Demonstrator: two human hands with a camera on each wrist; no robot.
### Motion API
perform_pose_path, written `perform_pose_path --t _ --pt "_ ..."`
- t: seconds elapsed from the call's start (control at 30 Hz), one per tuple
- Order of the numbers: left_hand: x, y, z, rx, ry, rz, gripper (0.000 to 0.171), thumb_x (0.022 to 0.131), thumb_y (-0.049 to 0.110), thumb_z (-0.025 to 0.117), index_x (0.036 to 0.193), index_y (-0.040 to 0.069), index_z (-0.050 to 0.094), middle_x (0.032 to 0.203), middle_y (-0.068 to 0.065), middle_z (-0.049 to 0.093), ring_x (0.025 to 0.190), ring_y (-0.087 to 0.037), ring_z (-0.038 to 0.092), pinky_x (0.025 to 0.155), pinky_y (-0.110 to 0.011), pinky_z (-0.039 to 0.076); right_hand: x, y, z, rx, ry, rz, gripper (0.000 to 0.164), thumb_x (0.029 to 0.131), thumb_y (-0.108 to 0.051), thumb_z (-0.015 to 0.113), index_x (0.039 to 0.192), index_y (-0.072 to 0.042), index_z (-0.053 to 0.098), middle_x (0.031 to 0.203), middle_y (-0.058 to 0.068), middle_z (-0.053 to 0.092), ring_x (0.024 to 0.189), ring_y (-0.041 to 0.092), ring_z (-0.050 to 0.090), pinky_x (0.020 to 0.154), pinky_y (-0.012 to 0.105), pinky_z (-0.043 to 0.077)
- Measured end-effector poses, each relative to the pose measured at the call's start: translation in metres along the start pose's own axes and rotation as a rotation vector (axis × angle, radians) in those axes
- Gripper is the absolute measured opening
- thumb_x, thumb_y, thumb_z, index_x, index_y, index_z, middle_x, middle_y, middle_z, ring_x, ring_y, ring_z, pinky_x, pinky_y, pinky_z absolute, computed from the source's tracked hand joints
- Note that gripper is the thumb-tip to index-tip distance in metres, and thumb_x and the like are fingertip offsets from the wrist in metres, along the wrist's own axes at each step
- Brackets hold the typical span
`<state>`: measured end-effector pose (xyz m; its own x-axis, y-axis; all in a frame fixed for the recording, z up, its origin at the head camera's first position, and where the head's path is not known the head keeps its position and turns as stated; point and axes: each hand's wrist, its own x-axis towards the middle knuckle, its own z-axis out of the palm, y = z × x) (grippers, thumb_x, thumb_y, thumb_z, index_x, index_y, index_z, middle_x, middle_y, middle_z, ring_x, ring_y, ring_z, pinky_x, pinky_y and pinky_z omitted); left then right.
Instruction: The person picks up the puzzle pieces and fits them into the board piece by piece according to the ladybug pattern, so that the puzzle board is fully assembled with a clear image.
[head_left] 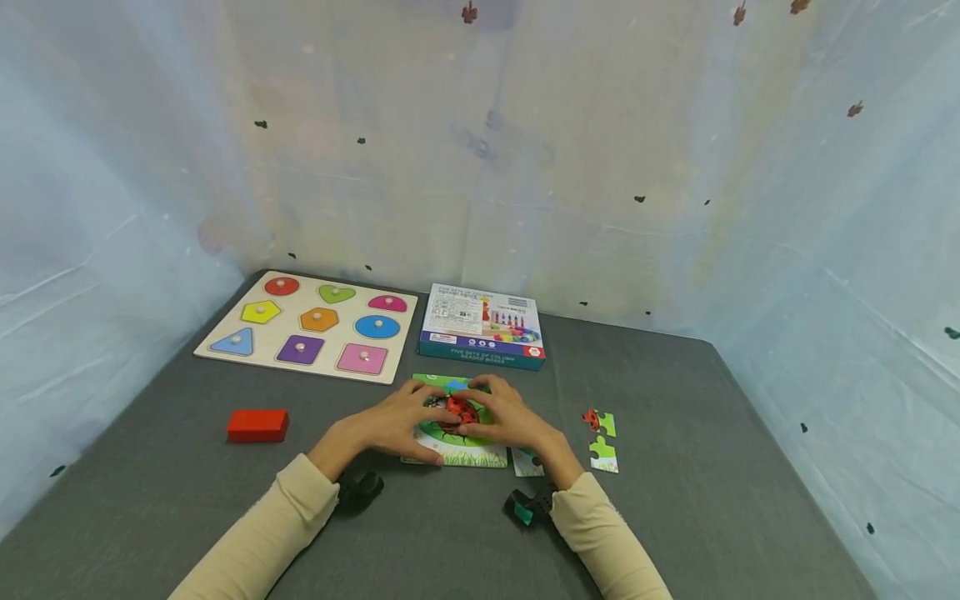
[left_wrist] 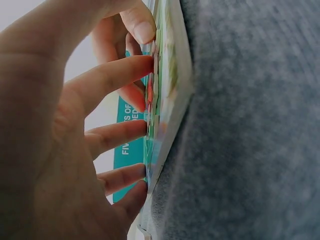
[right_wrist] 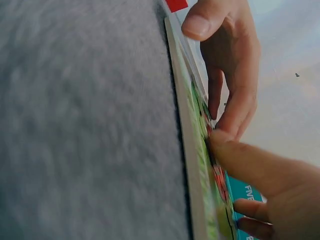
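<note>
A ladybug jigsaw puzzle (head_left: 468,457) in a flat board lies in front of me, with green grass along its near edge. My left hand (head_left: 396,419) rests over its left part; in the left wrist view its spread fingertips (left_wrist: 140,128) touch the puzzle's surface. My right hand (head_left: 517,417) reaches over the right part, its thumb (right_wrist: 235,150) on the picture near the red ladybug. Both hands partly hide the puzzle. By my right wrist lies a loose puzzle piece (head_left: 527,463), partly covered. Farther right are two more pieces, one with red (head_left: 592,419) and one green (head_left: 603,457).
A wooden shape board (head_left: 330,344) with knobbed pieces lies at the back left. Beside it sits a flat teal-edged box (head_left: 480,354). A red block (head_left: 257,426) is left of my left hand. Pale sheeting (head_left: 480,183) hangs behind the grey table (head_left: 675,517).
</note>
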<state>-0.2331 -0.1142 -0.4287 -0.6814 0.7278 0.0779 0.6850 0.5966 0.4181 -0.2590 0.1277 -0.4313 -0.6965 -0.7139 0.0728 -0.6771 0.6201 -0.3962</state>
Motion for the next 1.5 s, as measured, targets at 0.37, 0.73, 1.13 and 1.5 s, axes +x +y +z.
perform_pose_path --t 0.37,0.73,1.13,1.5 --pt "0.000 0.001 -0.003 0.029 -0.020 -0.012 0.062 0.076 0.056 0.068 0.130 0.028 0.056 0.139 -0.012 0.040 0.124 -0.032 0.031 0.096 -0.056 0.034 -0.027 0.016 -0.034 0.095 0.124 -0.090 0.057 0.086 -0.026 0.068 0.136 -0.007 0.047 0.138 0.010 0.044 0.128 0.027 0.040 0.099 0.051 0.036" --pt "-0.001 0.002 -0.003 0.031 -0.024 -0.014 0.061 0.077 0.054 0.068 0.130 0.027 0.057 0.140 -0.012 0.042 0.126 -0.033 0.030 0.097 -0.056 0.033 -0.108 0.054 -0.078 0.104 0.220 0.063 0.054 0.086 -0.015 0.068 0.135 -0.008 0.047 0.134 0.010 0.046 0.123 0.031 0.044 0.094 0.055 0.038" --pt "0.001 0.001 -0.002 0.001 -0.051 -0.024 0.062 0.078 0.056 0.065 0.132 0.026 0.055 0.140 -0.013 0.041 0.130 -0.033 0.032 0.103 -0.054 0.028 -0.160 0.095 -0.081 0.071 0.205 0.173 0.054 0.083 0.003 0.065 0.133 0.000 0.046 0.131 0.020 0.044 0.121 0.042 0.040 0.092 0.062 0.034" --pt "0.002 0.000 -0.001 0.036 -0.035 -0.017 0.060 0.078 0.057 0.064 0.130 0.026 0.057 0.139 -0.014 0.042 0.129 -0.033 0.033 0.103 -0.054 0.028 -0.165 0.119 -0.071 0.099 0.107 0.120 0.050 0.085 -0.010 0.067 0.130 0.004 0.049 0.123 0.022 0.046 0.107 0.037 0.039 0.080 0.045 0.030"
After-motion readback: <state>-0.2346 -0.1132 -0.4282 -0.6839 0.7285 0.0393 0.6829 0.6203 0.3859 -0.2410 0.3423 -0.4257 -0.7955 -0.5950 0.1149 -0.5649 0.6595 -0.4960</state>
